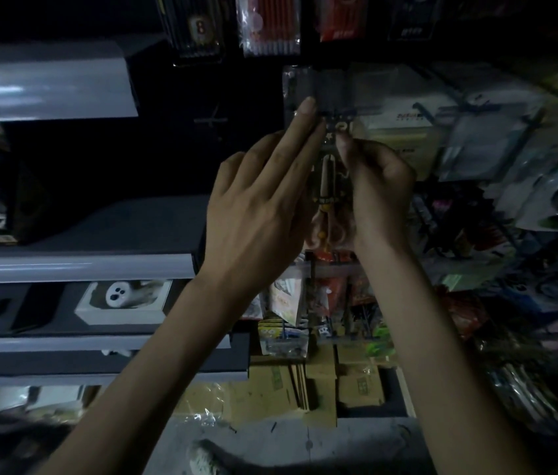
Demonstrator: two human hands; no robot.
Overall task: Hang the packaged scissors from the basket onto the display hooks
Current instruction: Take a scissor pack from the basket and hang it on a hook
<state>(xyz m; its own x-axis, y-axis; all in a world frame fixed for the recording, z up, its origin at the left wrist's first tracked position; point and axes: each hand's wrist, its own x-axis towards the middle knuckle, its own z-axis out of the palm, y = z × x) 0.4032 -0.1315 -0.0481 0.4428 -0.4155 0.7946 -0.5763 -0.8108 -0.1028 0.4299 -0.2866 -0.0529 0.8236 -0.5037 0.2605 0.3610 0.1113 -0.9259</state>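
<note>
Beneath hung pencil packs (270, 25), the right hand (378, 186) pinches the scissors pack (329, 186) at its top while the left hand (260, 207) steadies it with straight fingers; hanging judged unfinished.

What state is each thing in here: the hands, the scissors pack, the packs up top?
scissors pack: upright, held between both hands; whether it is hooked, cannot tell.
left hand: fingers straight, touching the pack's left side.
right hand: pinches the pack's top.
pencil packs: hanging above.
</note>
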